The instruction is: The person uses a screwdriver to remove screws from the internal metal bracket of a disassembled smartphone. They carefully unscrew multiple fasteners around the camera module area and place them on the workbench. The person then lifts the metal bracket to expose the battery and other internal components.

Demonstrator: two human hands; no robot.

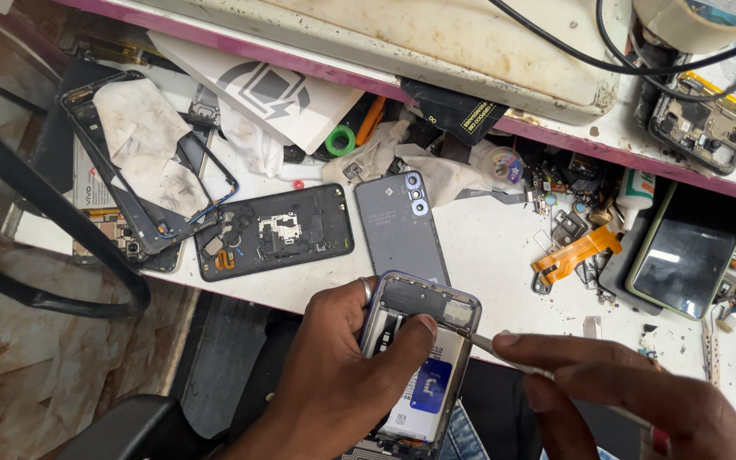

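My left hand (342, 375) grips an opened phone (423, 341) with its back removed, so the white battery with a blue label shows; my thumb lies across the phone's middle. My right hand (615, 396) holds a thin metal tool (491, 347) whose tip touches the phone's upper right edge. Just beyond it on the white bench lies a grey back cover (402, 226), flat with its camera cutout at the top.
A black phone body (274, 232) with exposed parts lies to the left, beside a dark frame with dirty cloth (142, 153). An orange flex cable (574, 254), small parts and a dark-screened phone (692, 251) crowd the right. Black cables (53, 213) loop at left.
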